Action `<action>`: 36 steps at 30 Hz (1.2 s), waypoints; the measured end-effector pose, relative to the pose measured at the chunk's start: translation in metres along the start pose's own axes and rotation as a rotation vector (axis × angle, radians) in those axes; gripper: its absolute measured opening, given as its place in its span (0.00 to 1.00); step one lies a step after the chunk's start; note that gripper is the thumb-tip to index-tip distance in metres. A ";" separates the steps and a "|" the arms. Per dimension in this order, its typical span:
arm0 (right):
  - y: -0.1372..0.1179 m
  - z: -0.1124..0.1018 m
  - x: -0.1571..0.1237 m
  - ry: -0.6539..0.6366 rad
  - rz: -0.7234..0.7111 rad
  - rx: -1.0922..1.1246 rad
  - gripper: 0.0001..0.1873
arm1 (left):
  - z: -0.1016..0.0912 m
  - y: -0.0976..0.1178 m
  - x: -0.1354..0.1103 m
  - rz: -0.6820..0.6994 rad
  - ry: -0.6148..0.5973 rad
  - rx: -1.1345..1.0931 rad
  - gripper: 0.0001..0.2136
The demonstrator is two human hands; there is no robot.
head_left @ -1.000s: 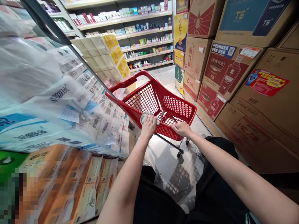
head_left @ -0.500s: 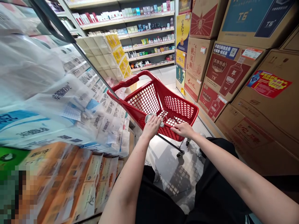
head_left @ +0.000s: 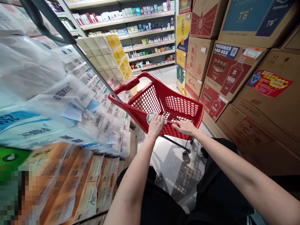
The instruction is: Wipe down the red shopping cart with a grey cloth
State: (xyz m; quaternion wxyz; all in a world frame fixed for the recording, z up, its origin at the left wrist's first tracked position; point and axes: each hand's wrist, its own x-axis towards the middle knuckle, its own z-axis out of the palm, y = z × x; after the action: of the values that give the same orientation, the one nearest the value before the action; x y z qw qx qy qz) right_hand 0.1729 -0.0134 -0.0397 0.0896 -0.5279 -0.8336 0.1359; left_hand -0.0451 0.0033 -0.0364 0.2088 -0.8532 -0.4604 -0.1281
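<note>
A red plastic shopping cart (head_left: 184, 110) stands in front of my legs, its latticed basket tilted in view. My left hand (head_left: 156, 124) is closed over the near rim, on top of a greyish-white item (head_left: 151, 117) that shows on both sides of the fingers; its kind is unclear. A short way right, my right hand (head_left: 185, 127) grips the same rim with fingers over the edge. From the cart's left side a grey pole with a dark handle (head_left: 67, 36) rises to the upper left.
Plastic-wrapped paper packs (head_left: 103, 125) and orange-brown packs (head_left: 63, 181) crowd the left. Cardboard cartons (head_left: 262, 125) are stacked along the right. Shelves (head_left: 150, 37) of small boxes and bottles stand at the back, with pale floor tiles (head_left: 164, 73) before them.
The cart has shifted slightly right, its wheels with it. Both my hands have stayed on its rim, the left moving a little right. The pole's handle looks a bit lower and larger.
</note>
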 end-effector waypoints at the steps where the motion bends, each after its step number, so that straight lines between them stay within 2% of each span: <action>1: -0.001 0.000 0.002 -0.014 0.009 0.010 0.37 | -0.002 0.002 0.001 0.007 -0.006 0.003 0.14; 4: 0.001 0.001 0.006 -0.041 0.017 0.004 0.41 | -0.007 0.006 0.002 0.042 -0.032 -0.006 0.14; 8: 0.008 0.003 0.002 0.001 -0.018 -0.027 0.41 | -0.010 -0.001 0.000 0.110 -0.061 -0.024 0.15; 10: 0.010 0.004 0.000 0.005 -0.026 -0.025 0.41 | -0.011 -0.014 -0.003 0.112 -0.064 -0.018 0.16; 15: 0.010 0.003 -0.003 0.010 -0.038 0.003 0.41 | -0.018 -0.062 -0.007 0.019 -0.033 -0.009 0.17; 17: 0.008 0.003 -0.004 0.010 -0.030 0.000 0.41 | -0.018 -0.070 -0.006 -0.020 -0.019 -0.007 0.15; 19: 0.005 0.004 -0.004 0.008 -0.014 -0.009 0.41 | -0.015 -0.066 -0.003 -0.100 0.003 0.027 0.14; 22: 0.000 0.007 -0.004 0.012 0.006 -0.014 0.40 | -0.010 -0.043 0.001 -0.172 0.024 0.104 0.12; 26: -0.002 0.010 -0.007 0.024 0.016 -0.015 0.40 | -0.008 -0.008 0.001 -0.070 0.005 0.098 0.11; 29: -0.002 0.010 -0.009 0.028 0.006 -0.016 0.40 | -0.011 0.003 0.000 0.038 -0.024 0.042 0.12; 32: -0.002 0.007 -0.012 0.024 0.003 -0.007 0.40 | -0.016 -0.013 -0.001 0.109 -0.077 0.006 0.11; 34: -0.002 0.005 -0.014 0.018 0.007 0.002 0.40 | -0.019 -0.039 -0.002 0.103 -0.101 0.023 0.11; 36: -0.002 0.005 -0.014 0.009 0.006 0.008 0.41 | -0.022 -0.068 -0.004 0.021 -0.071 0.076 0.10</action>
State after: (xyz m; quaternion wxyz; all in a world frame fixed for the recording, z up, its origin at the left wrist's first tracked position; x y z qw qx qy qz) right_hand 0.1757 -0.0280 -0.0435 0.0949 -0.5307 -0.8309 0.1374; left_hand -0.1046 0.0231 -0.0026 0.2261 -0.8535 -0.4630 -0.0779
